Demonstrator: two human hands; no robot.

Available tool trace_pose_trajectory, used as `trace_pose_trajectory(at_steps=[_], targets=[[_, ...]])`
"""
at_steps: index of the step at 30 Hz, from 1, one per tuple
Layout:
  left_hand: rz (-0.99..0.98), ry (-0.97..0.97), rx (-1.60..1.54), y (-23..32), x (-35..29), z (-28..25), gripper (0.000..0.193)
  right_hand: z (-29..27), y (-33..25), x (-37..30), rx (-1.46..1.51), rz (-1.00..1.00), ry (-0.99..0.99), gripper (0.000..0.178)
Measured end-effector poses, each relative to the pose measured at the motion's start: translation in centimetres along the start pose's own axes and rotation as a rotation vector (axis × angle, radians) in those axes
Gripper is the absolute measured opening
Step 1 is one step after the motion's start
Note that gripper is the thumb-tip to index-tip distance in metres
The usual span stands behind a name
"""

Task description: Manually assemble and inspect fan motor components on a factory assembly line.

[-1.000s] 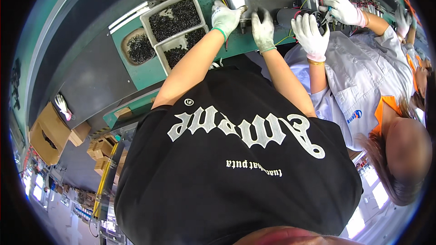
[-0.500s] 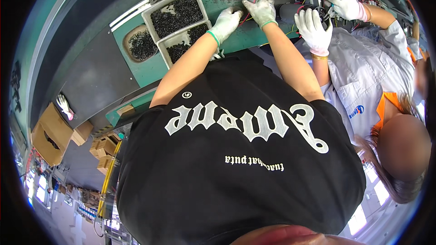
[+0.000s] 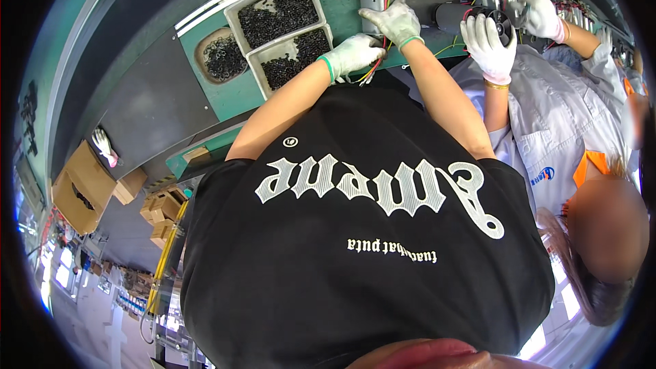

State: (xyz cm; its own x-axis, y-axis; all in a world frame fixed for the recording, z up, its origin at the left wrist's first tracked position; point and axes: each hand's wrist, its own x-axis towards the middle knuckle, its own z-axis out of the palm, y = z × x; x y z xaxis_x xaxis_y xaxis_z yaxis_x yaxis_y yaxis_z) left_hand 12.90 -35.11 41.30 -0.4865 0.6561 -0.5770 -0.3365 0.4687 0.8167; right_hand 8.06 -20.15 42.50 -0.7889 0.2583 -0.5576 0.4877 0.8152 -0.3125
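A grey cylindrical motor [image 3: 371,1] with a black top stands on the green bench in front of me. My right hand [image 3: 398,23], in a white glove, is closed around its right and near side, thumb across the front. Red and yellow wires [image 3: 372,72] run down past the motor and hang toward me. Beside the motor's foot, my gloved left hand [image 3: 355,55] has its fingers pressed together at these wires. Its fingertips are partly hidden, so the exact grip on the wires is hard to see.
Two pale trays [image 3: 247,55] of small black parts and an oval dish [image 3: 203,68] of similar parts lie to the left. At right, a co-worker's gloved hands [image 3: 488,48] are at another motor [image 3: 451,19]. More wired motors line the far right. Cardboard boxes [image 3: 85,191] stand far left.
The motor has come nearer and leftward with my right hand, which now wraps it. My left hand has drawn closer to me, with wire ends now showing below it. The view has shifted slightly.
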Motion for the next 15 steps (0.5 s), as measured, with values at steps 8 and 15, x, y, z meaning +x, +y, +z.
trace_pose_trajectory(at_steps=[8, 15], targets=[[0.049, 0.05, 0.105, 0.3, -0.6, 1.2, 0.038, 1.8, 5.4, -1.6, 0.409, -0.229, 0.165, 0.069], [0.069, 0.19, 0.213, 0.0, -4.3, -0.3, 0.042, 7.5, 16.0, -7.3, 0.752, 0.016, -0.074, 0.038]])
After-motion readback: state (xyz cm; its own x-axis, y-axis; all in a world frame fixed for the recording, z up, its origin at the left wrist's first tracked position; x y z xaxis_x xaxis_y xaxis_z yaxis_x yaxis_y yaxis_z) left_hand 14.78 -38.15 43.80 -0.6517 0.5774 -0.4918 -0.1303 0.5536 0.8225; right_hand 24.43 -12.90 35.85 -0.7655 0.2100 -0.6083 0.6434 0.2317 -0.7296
